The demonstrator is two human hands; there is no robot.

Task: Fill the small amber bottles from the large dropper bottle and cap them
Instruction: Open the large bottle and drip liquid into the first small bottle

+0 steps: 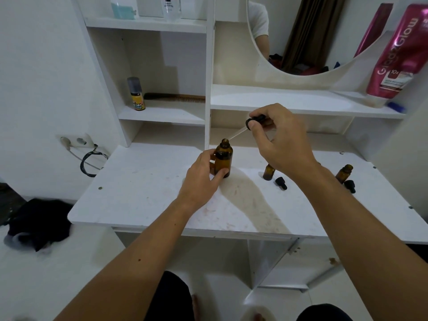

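The large amber bottle stands uncapped on the white vanity top, and my left hand grips its left side and base. My right hand holds the black dropper cap tilted, its glass pipette pointing down-left with the tip just right of the bottle's mouth. A small amber bottle stands open under my right wrist, a black cap lying beside it. Farther right another small amber bottle stands open with a black cap next to it.
Shelves rise behind the top: a yellow spray can and a comb at left, a pink lotion bottle and a round mirror at right. A wall socket with cable sits left, dark cloth on the floor.
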